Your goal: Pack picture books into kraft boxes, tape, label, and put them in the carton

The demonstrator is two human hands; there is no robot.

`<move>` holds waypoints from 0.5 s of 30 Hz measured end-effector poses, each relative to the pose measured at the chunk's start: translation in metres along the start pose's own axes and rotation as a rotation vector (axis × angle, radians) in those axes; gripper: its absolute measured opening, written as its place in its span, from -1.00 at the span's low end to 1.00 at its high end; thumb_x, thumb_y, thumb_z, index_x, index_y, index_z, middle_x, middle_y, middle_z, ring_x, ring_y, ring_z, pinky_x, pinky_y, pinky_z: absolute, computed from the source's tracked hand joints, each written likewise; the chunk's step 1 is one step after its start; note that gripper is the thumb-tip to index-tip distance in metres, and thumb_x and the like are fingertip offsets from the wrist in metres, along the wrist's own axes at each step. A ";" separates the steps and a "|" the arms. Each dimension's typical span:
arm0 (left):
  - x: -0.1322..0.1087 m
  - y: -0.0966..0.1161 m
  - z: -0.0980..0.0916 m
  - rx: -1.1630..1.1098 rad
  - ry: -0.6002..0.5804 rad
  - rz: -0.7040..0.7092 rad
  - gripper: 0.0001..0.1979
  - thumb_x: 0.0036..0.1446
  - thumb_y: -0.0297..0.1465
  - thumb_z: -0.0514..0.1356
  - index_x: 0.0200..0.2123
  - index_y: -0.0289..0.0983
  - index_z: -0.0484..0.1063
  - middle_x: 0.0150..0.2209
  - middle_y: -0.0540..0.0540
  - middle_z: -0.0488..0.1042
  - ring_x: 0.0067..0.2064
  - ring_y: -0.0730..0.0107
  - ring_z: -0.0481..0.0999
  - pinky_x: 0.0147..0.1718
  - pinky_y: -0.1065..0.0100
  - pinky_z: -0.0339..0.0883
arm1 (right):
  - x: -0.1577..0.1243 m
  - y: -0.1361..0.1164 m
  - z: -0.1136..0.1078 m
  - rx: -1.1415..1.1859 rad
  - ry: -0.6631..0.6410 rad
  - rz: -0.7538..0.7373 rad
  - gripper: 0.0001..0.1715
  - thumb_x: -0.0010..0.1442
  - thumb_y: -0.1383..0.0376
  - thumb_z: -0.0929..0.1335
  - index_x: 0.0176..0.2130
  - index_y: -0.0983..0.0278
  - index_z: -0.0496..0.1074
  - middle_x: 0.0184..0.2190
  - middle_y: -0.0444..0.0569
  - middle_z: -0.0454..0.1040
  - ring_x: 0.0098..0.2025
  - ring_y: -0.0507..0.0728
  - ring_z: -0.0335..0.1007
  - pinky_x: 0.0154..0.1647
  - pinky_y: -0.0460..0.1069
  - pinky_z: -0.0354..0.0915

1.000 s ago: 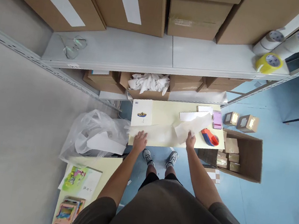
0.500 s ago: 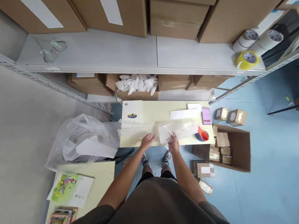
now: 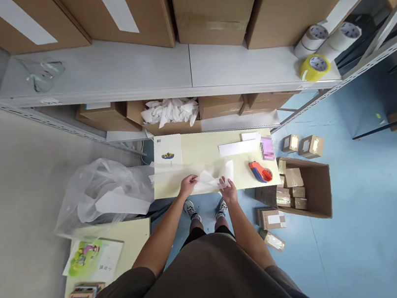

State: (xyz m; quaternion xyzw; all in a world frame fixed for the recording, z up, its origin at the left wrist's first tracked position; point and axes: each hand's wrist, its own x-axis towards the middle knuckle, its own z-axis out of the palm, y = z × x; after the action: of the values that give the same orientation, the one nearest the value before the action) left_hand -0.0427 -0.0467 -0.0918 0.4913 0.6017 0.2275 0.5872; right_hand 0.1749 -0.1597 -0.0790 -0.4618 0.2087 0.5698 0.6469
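Observation:
A crumpled, translucent white plastic bag (image 3: 207,182) hangs between my hands over the front edge of the cream table (image 3: 202,157). My left hand (image 3: 188,186) pinches its left end. At the other side, my right hand (image 3: 228,192) is closed on the bag, its fingers partly covered by the film. Left of the bag lies a white book (image 3: 168,153) with a small picture. A red and blue tape dispenser (image 3: 260,172) sits to the right. Behind it are a white paper strip (image 3: 238,147) and a pink item (image 3: 267,148), blurred out.
Shelving with large cartons (image 3: 211,16) and tape rolls (image 3: 315,68) rises behind the table. A big plastic bag (image 3: 101,199) bulges at the left, beside a second table holding a picture book (image 3: 94,259). An open carton (image 3: 314,188) of small boxes stands on the floor at right.
The bag was spread flatter toward the right, over the tape dispenser; now it is bunched between my hands and the dispenser is uncovered. My left hand has shifted slightly left. The view has tilted.

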 end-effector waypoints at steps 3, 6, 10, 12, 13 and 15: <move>-0.002 -0.003 0.017 -0.127 0.010 -0.093 -0.72 -0.04 -0.26 0.40 -0.25 -0.27 0.65 -0.32 -0.10 0.67 -0.29 0.28 0.60 -0.25 0.34 0.47 | 0.001 0.006 0.006 0.060 -0.039 -0.026 -0.81 0.28 0.14 0.46 -0.14 0.16 0.54 -0.08 -0.02 0.72 0.04 0.19 0.68 -0.04 0.04 0.61; -0.007 -0.005 0.031 -0.285 0.075 -0.117 -0.63 0.00 -0.17 0.38 -0.19 -0.31 0.64 -0.28 -0.15 0.68 -0.23 0.27 0.64 -0.21 0.34 0.49 | 0.000 0.008 0.008 0.014 0.034 -0.067 -0.74 0.32 0.05 0.43 -0.19 0.19 0.54 -0.18 0.03 0.72 0.02 0.20 0.68 -0.02 0.04 0.60; -0.016 -0.010 0.037 -0.375 0.141 -0.083 -0.52 0.05 -0.10 0.33 -0.07 -0.32 0.61 -0.18 -0.21 0.68 -0.12 0.25 0.66 -0.13 0.31 0.52 | -0.010 0.003 -0.005 -0.364 0.265 -0.067 -0.53 0.31 -0.12 0.42 -0.27 0.23 0.53 -0.31 0.11 0.70 -0.14 0.25 0.71 -0.14 0.05 0.59; -0.018 -0.013 0.036 -0.342 0.144 -0.061 -0.51 0.07 -0.07 0.32 -0.07 -0.31 0.61 -0.17 -0.20 0.68 -0.12 0.24 0.66 -0.13 0.31 0.51 | -0.016 -0.002 -0.014 -0.639 0.386 -0.134 -0.45 0.26 -0.19 0.43 -0.30 0.24 0.52 -0.35 0.14 0.69 -0.20 0.29 0.70 -0.19 0.07 0.56; -0.019 -0.015 0.035 -0.319 0.143 -0.052 -0.51 0.07 -0.06 0.32 -0.08 -0.31 0.61 -0.18 -0.19 0.67 -0.12 0.23 0.66 -0.13 0.32 0.51 | -0.018 -0.005 -0.015 -0.777 0.443 -0.204 -0.43 0.22 -0.21 0.44 -0.29 0.25 0.53 -0.35 0.15 0.68 -0.20 0.30 0.69 -0.19 0.08 0.54; -0.021 -0.018 0.032 -0.270 0.133 -0.041 -0.52 0.06 -0.07 0.34 -0.10 -0.31 0.62 -0.22 -0.16 0.66 -0.16 0.24 0.65 -0.15 0.32 0.50 | -0.017 -0.012 -0.012 -0.989 0.517 -0.377 -0.39 0.15 -0.22 0.47 -0.19 0.25 0.54 -0.26 0.16 0.69 -0.12 0.32 0.67 -0.11 0.07 0.50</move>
State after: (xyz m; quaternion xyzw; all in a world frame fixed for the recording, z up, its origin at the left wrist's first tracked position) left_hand -0.0221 -0.0818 -0.1037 0.3793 0.6132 0.3260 0.6114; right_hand 0.1850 -0.1776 -0.0669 -0.8618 -0.0169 0.3435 0.3729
